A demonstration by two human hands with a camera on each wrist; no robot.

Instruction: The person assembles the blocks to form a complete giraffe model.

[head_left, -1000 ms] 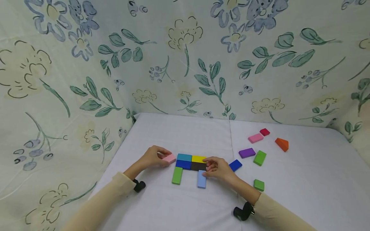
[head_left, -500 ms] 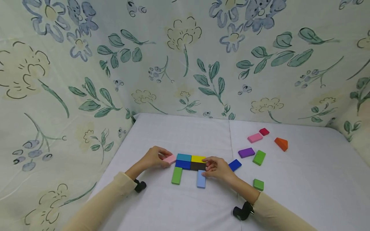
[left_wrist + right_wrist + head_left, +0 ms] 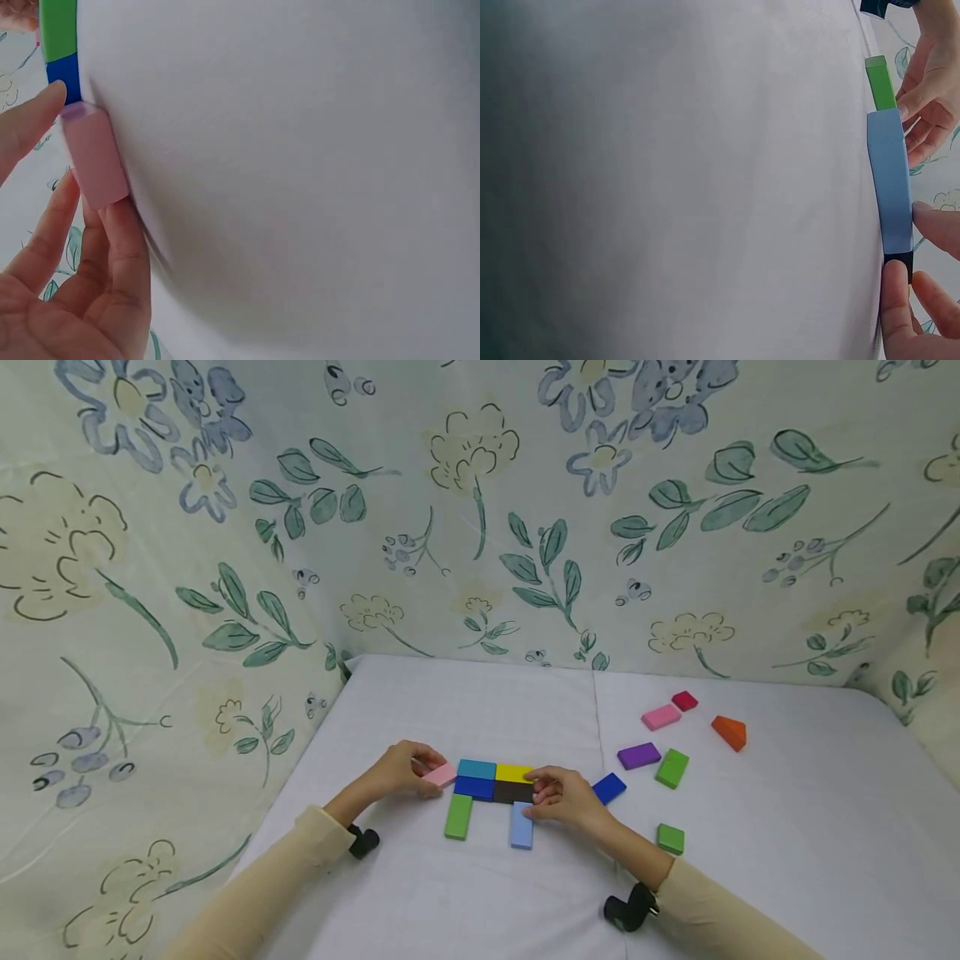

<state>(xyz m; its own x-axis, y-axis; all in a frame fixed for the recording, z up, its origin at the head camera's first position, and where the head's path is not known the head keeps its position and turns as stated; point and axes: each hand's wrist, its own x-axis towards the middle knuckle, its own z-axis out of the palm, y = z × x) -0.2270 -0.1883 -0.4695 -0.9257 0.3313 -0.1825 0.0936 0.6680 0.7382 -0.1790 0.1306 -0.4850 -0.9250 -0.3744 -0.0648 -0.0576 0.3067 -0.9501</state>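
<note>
My left hand (image 3: 401, 768) holds a pink block (image 3: 441, 774) by its outer end, fingers behind and thumb in front. The block's inner end is tilted up towards a joined group of flat blocks. That group has a teal block (image 3: 477, 768) and a yellow block (image 3: 514, 772) above a dark blue block (image 3: 475, 788) and a dark brown block (image 3: 513, 791). A green block (image 3: 458, 817) and a light blue block (image 3: 890, 180) extend below as two legs. My right hand (image 3: 568, 797) rests at the group's right end, fingertips touching the yellow, brown and light blue blocks.
Loose blocks lie to the right: a blue block (image 3: 609, 788), a purple block (image 3: 639, 756), a long green block (image 3: 672, 768), a short green block (image 3: 671, 838), another pink block (image 3: 661, 717), a red block (image 3: 684, 700) and an orange block (image 3: 730, 732). Floral cloth (image 3: 480, 527) hangs behind the white table.
The left hand and its pink block have shifted very slightly, with the block's end staying against the group. The right hand stays in place at the right end.
</note>
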